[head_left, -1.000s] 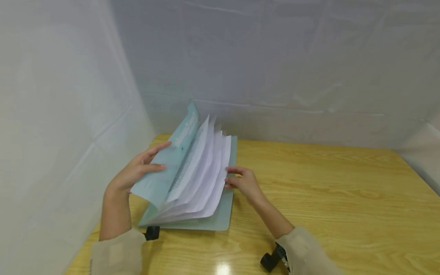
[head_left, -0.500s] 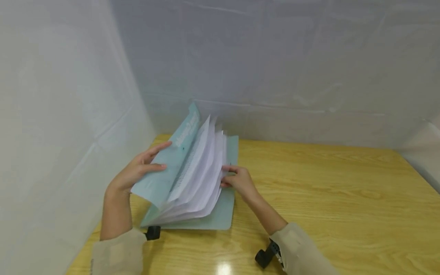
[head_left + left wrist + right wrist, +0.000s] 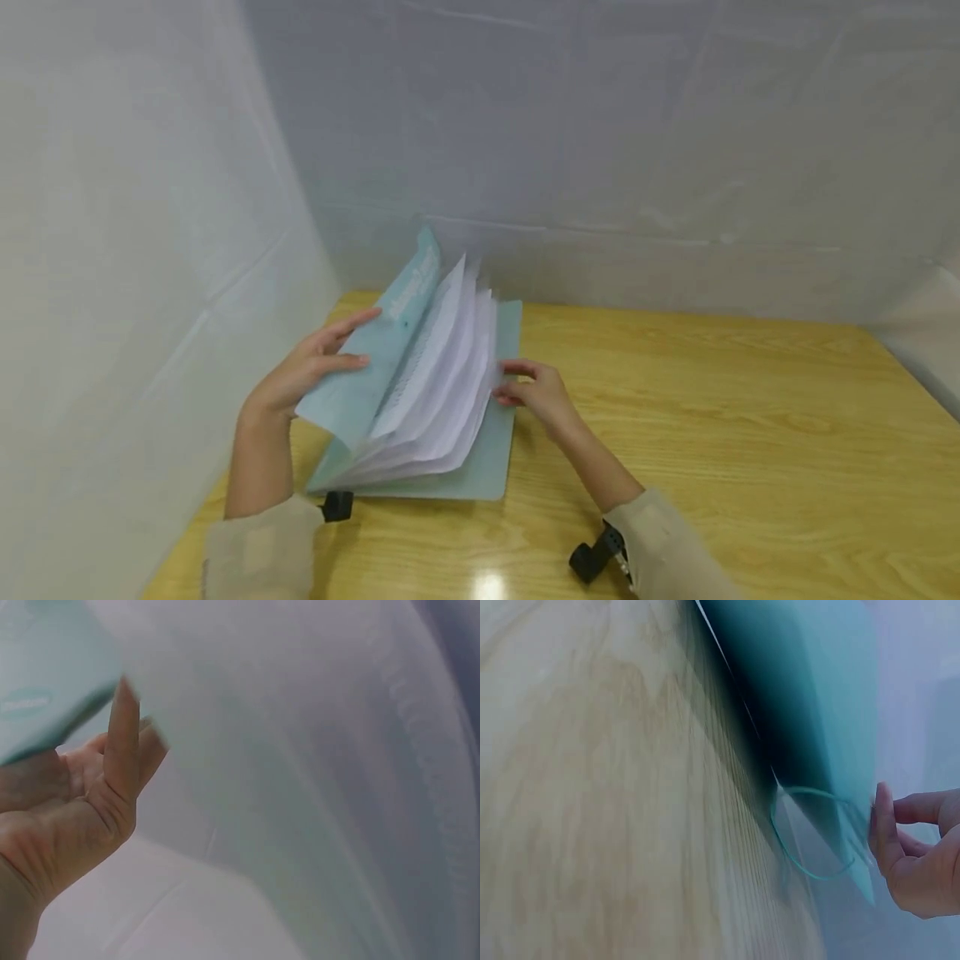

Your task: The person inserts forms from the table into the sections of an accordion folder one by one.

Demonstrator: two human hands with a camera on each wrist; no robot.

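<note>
A light teal expanding folder (image 3: 483,454) lies on the wooden table (image 3: 712,417) near the left wall, its white pages (image 3: 442,383) fanned upward. My left hand (image 3: 307,371) props up the raised front cover (image 3: 375,367) with straight fingers against its outer face; the left wrist view shows the palm (image 3: 82,802) under the cover (image 3: 45,675). My right hand (image 3: 536,392) is at the pages' right edge with curled fingers. In the right wrist view its thumb and fingers (image 3: 922,855) pinch the edge of a teal divider (image 3: 802,697), beside a thin elastic loop (image 3: 810,840).
White sheeting (image 3: 150,250) closes in the table on the left, back and far right. Bare wood (image 3: 592,787) stretches to the right of the folder. Black camera mounts sit at my left wrist (image 3: 337,505) and right wrist (image 3: 588,560).
My right hand slid a little left into the page edges, then back right, and the pages shifted slightly. The left hand still holds up the cover.
</note>
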